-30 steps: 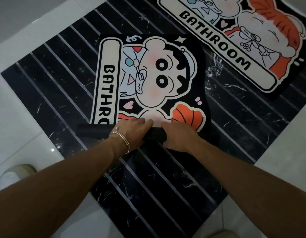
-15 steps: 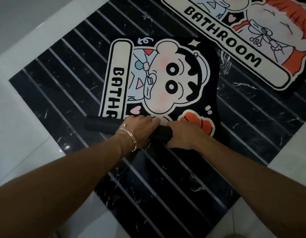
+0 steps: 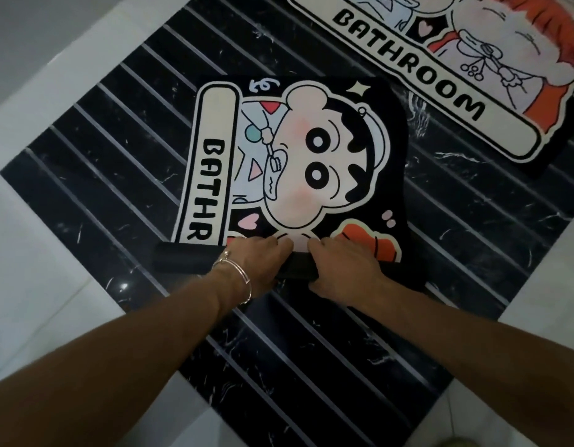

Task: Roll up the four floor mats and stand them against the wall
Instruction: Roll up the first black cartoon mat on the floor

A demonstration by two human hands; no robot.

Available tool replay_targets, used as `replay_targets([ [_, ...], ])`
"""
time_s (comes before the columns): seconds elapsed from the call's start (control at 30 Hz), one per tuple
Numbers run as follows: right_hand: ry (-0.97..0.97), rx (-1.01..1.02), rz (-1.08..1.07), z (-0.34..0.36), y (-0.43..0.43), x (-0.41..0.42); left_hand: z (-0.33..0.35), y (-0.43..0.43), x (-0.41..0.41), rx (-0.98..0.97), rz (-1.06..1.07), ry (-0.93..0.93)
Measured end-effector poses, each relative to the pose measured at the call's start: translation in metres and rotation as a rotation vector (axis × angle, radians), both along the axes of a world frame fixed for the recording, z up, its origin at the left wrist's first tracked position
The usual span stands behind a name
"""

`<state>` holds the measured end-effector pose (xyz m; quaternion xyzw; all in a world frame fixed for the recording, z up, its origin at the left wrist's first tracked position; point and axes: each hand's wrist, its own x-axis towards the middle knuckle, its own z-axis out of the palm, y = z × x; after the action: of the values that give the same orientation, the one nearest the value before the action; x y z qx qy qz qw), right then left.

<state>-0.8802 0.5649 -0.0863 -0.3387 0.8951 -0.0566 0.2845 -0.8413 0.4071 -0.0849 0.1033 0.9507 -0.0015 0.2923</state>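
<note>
A black cartoon bath mat (image 3: 298,162) lies on the dark floor, its near end wound into a black roll (image 3: 182,260). The word on its cream strip shows only as "BATHR" above the roll. My left hand (image 3: 256,262), with a thin bracelet on the wrist, grips the roll from above. My right hand (image 3: 343,269) grips the same roll just beside it. A second mat (image 3: 440,75) of the same kind lies flat at the upper right, reading "BATHROOM".
The mats rest on a black marble floor panel (image 3: 118,162) with pale stripes. White floor tiles (image 3: 31,269) border it on the left and lower right. A light-coloured thing (image 3: 551,441) shows at the bottom right corner.
The roll has advanced up the mat, covering more of the lettering and the orange figure. Both hands stay on the roll. The view has moved in closer.
</note>
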Motion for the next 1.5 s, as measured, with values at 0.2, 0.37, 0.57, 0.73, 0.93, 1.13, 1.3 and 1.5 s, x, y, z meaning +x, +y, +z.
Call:
replay_targets([
  [0.2,0.050,0.000,0.010,-0.002,-0.002,-0.002,0.001,0.001,-0.003,0.075,-0.024,0.083],
  [0.37,-0.180,0.006,-0.037,-0.007,-0.001,-0.010,-0.003,0.008,-0.004,0.042,-0.007,0.063],
  [0.57,0.172,0.006,-0.078,-0.010,-0.009,0.004,-0.006,-0.001,-0.013,0.059,0.028,0.047],
  [0.73,-0.255,0.093,-0.078,-0.009,-0.011,-0.005,-0.009,0.000,0.003,0.037,-0.080,0.075],
  [0.93,0.293,0.006,-0.126,-0.016,-0.005,0.033,-0.006,0.002,-0.003,0.090,-0.100,-0.043],
  [1.13,-0.246,0.110,-0.114,-0.008,-0.002,0.005,-0.008,0.003,0.000,0.081,-0.207,0.064],
  [1.3,0.068,0.083,-0.034,0.002,-0.017,0.000,-0.005,-0.012,-0.016,0.079,-0.101,-0.020],
  [1.5,-0.111,0.114,-0.006,-0.010,-0.007,-0.003,-0.005,-0.004,-0.003,0.087,-0.104,0.076],
])
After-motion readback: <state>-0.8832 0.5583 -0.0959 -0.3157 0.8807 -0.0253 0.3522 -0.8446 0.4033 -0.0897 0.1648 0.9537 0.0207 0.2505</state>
